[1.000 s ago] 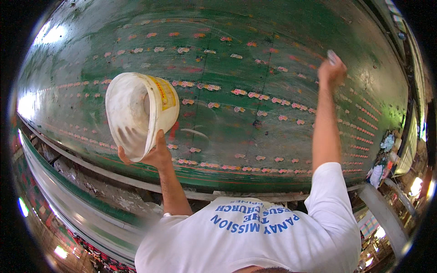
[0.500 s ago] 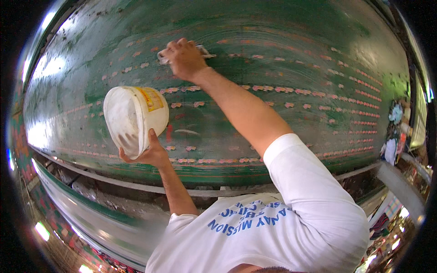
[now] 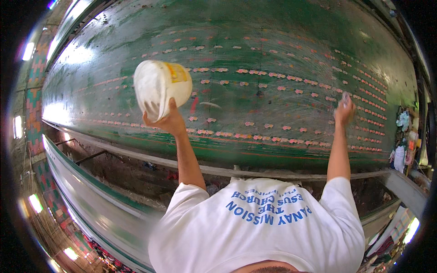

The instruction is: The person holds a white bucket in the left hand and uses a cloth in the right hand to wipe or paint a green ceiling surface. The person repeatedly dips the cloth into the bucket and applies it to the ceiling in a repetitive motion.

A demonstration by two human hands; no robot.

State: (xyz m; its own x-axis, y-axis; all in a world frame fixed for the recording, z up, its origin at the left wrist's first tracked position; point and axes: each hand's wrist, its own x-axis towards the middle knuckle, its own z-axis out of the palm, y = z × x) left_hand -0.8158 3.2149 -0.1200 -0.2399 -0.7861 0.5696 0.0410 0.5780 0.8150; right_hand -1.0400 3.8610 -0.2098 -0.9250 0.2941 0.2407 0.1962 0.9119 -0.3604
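Observation:
A white plastic bucket [image 3: 157,88] with a yellow label is tilted, its broad round face turned to the left. My left hand [image 3: 166,119] grips it from below, thumb on the near side, holding it over the green table [image 3: 218,107]. Dark finger shapes show through the bucket's wall. Far to the right, my right hand [image 3: 344,112] is closed on a pale rag [image 3: 346,98], mostly hidden by the fingers and a little blurred. It is at the table's surface, beside rows of small pink printed shapes [image 3: 314,94].
A grey rail [image 3: 218,171] runs along the table's near edge. Behind it, at lower left, lies another long pale surface [image 3: 104,195] with a green edge. Cloths [image 3: 400,157] and other clutter hang at the far right end.
My right hand has swept with the rag from the upper middle of the table to its right part. The bucket in my left hand sits higher and farther right in view, which has also shifted.

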